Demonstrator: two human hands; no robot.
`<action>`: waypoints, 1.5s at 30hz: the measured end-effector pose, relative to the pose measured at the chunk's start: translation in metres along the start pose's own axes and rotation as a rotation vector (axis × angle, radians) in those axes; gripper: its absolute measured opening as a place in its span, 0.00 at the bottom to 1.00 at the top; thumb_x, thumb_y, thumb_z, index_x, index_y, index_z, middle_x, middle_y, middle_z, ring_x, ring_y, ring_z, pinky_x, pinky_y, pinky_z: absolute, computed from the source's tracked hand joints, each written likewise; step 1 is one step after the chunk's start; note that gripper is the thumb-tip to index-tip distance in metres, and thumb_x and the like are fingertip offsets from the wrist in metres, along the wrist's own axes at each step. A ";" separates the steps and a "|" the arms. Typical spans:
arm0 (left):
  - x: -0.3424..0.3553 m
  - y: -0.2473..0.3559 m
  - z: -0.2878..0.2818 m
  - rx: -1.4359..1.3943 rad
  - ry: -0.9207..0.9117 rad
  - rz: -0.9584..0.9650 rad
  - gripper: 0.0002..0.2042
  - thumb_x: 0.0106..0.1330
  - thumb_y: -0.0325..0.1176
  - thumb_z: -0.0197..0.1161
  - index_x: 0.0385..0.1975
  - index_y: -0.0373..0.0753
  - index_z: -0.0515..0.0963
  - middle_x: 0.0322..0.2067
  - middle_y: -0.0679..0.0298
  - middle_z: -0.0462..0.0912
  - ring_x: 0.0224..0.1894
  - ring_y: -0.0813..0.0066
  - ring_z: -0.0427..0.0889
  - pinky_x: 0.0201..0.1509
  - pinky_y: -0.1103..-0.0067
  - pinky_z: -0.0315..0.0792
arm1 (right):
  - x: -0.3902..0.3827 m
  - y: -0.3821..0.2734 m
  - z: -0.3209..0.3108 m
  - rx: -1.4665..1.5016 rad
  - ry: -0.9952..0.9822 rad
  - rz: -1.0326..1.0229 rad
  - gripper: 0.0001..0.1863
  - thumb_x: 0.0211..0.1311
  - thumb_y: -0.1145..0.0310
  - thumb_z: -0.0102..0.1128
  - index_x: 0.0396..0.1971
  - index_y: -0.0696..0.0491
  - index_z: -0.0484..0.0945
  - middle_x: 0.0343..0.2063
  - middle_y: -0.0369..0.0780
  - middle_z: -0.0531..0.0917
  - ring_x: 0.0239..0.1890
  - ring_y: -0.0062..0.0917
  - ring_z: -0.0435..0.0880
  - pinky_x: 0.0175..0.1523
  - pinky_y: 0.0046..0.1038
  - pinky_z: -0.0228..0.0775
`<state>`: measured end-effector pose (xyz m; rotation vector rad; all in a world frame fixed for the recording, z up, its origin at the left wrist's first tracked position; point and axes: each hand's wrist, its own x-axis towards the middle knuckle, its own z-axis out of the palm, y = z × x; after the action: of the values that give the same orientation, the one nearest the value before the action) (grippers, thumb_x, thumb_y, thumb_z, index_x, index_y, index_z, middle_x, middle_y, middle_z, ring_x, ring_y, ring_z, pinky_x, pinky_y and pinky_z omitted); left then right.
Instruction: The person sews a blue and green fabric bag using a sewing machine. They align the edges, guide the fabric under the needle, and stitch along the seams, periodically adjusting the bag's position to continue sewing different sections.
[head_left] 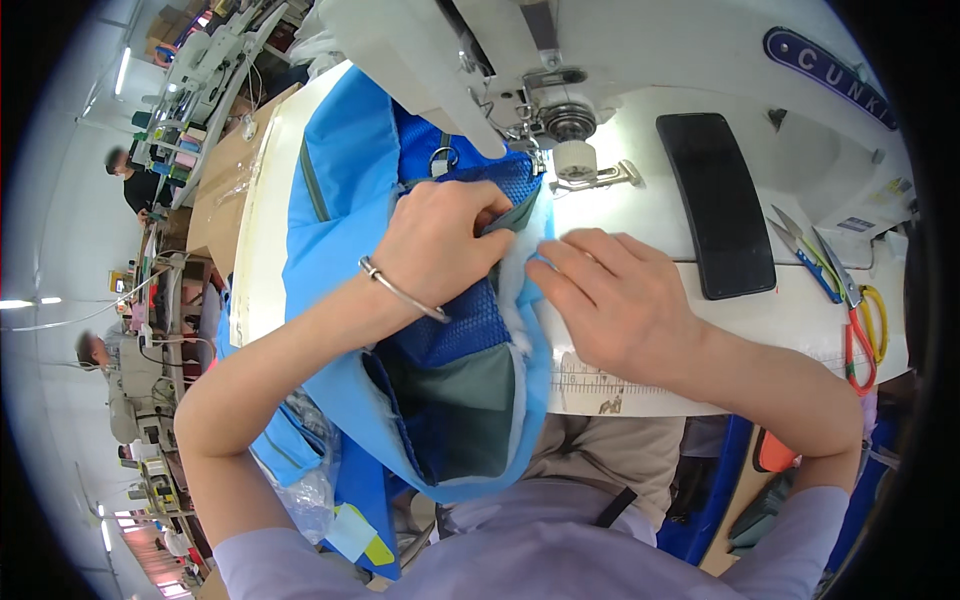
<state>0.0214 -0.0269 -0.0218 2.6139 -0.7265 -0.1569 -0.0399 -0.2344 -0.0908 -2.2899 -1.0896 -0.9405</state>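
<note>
A light-blue fabric bag piece [340, 250] lies on the sewing table, its front part hanging over the edge toward my lap. Inside it show dark-blue mesh [465, 325], a grey-green lining [465, 400] and a pale padded edge. My left hand [445, 235], with a bracelet at the wrist, pinches the grey-green fabric by the seam edge. Across that edge, my right hand [625, 300] has its fingertips closed on the light-blue border. The bag's far end reaches the presser foot [540, 162] of the sewing machine [420, 85]; whether it is clamped there I cannot tell.
To the right lie a black phone [715, 205], thread snips [808, 258] and scissors with red and yellow handles [853, 310]. A ruler scale [625, 382] runs along the table's front. Cardboard [228, 205] borders the left. Other people sit at machines farther left.
</note>
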 end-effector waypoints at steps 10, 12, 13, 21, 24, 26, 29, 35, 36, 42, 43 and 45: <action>0.012 0.018 -0.002 -0.074 0.000 0.006 0.10 0.60 0.29 0.68 0.37 0.29 0.86 0.21 0.52 0.84 0.20 0.73 0.82 0.27 0.77 0.73 | -0.001 -0.031 0.005 0.054 -0.343 -0.114 0.09 0.34 0.65 0.61 0.13 0.54 0.85 0.28 0.48 0.84 0.44 0.42 0.80 0.54 0.37 0.70; 0.009 0.000 0.013 -0.108 0.023 0.054 0.10 0.60 0.29 0.69 0.37 0.29 0.86 0.22 0.53 0.85 0.20 0.76 0.81 0.28 0.78 0.74 | 0.001 -0.029 0.008 0.005 -0.291 -0.125 0.09 0.35 0.65 0.61 0.15 0.54 0.85 0.29 0.47 0.84 0.42 0.40 0.80 0.53 0.35 0.71; 0.004 -0.007 0.014 -0.116 0.038 0.065 0.10 0.60 0.29 0.70 0.37 0.28 0.86 0.22 0.53 0.85 0.21 0.77 0.81 0.28 0.79 0.74 | 0.003 -0.029 0.009 -0.008 -0.257 -0.139 0.09 0.36 0.65 0.61 0.15 0.54 0.85 0.30 0.46 0.84 0.41 0.39 0.80 0.52 0.34 0.71; -0.006 -0.014 0.009 -0.417 -0.067 -0.176 0.10 0.65 0.29 0.72 0.40 0.28 0.86 0.25 0.67 0.86 0.27 0.91 0.77 0.31 0.86 0.73 | 0.005 0.005 -0.001 0.250 -0.096 0.235 0.19 0.45 0.78 0.62 0.42 0.61 0.80 0.41 0.46 0.82 0.48 0.39 0.81 0.53 0.36 0.75; -0.007 -0.020 0.012 -0.495 -0.051 -0.163 0.11 0.63 0.34 0.72 0.39 0.32 0.88 0.24 0.58 0.87 0.24 0.82 0.83 0.30 0.82 0.75 | 0.001 0.010 -0.001 0.207 -0.186 0.101 0.21 0.47 0.78 0.63 0.45 0.63 0.80 0.47 0.48 0.80 0.55 0.40 0.80 0.58 0.37 0.75; -0.005 -0.030 0.014 -0.619 -0.096 -0.152 0.13 0.62 0.32 0.71 0.43 0.33 0.86 0.23 0.59 0.86 0.24 0.82 0.81 0.31 0.82 0.75 | 0.001 0.008 -0.001 0.192 -0.209 0.107 0.20 0.48 0.77 0.63 0.45 0.62 0.80 0.47 0.48 0.80 0.55 0.39 0.79 0.58 0.38 0.75; -0.004 -0.031 0.013 -0.640 -0.059 -0.123 0.15 0.60 0.27 0.68 0.48 0.35 0.84 0.22 0.59 0.85 0.23 0.77 0.82 0.31 0.79 0.76 | 0.002 0.006 0.001 0.204 -0.215 0.079 0.20 0.48 0.76 0.64 0.45 0.62 0.80 0.48 0.48 0.80 0.55 0.39 0.79 0.59 0.38 0.74; -0.003 -0.008 0.000 -0.102 0.103 0.120 0.15 0.60 0.20 0.62 0.47 0.32 0.83 0.24 0.62 0.84 0.21 0.79 0.78 0.26 0.80 0.70 | -0.001 0.005 0.005 0.265 -0.193 0.072 0.22 0.48 0.75 0.64 0.47 0.63 0.80 0.52 0.50 0.79 0.57 0.41 0.79 0.61 0.39 0.74; -0.002 -0.004 -0.005 0.009 0.129 0.155 0.15 0.60 0.20 0.62 0.47 0.34 0.83 0.23 0.62 0.83 0.20 0.77 0.78 0.26 0.79 0.71 | 0.001 0.004 0.006 0.286 -0.183 0.078 0.22 0.48 0.75 0.64 0.47 0.63 0.80 0.53 0.50 0.79 0.58 0.42 0.79 0.61 0.39 0.74; 0.007 0.004 -0.019 0.011 0.147 0.126 0.13 0.59 0.23 0.65 0.45 0.36 0.86 0.22 0.61 0.84 0.18 0.76 0.78 0.25 0.79 0.72 | 0.006 -0.003 0.007 0.324 -0.223 0.013 0.20 0.47 0.72 0.63 0.43 0.64 0.81 0.51 0.52 0.80 0.59 0.43 0.78 0.64 0.41 0.71; 0.005 0.006 -0.020 0.012 0.138 0.104 0.13 0.59 0.23 0.65 0.45 0.35 0.86 0.22 0.60 0.83 0.18 0.76 0.78 0.25 0.79 0.72 | 0.005 -0.003 0.007 0.331 -0.225 0.008 0.19 0.47 0.72 0.63 0.42 0.65 0.82 0.51 0.51 0.80 0.58 0.43 0.78 0.64 0.41 0.70; 0.002 0.004 -0.013 -0.027 0.113 0.114 0.13 0.59 0.24 0.66 0.44 0.35 0.86 0.21 0.59 0.83 0.17 0.76 0.78 0.24 0.79 0.71 | 0.003 -0.005 0.006 0.346 -0.230 -0.001 0.18 0.48 0.71 0.63 0.39 0.65 0.82 0.49 0.51 0.81 0.57 0.42 0.77 0.64 0.41 0.70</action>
<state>0.0238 -0.0259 -0.0084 2.5243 -0.8245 0.0143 -0.0399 -0.2259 -0.0920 -2.1408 -1.2375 -0.4495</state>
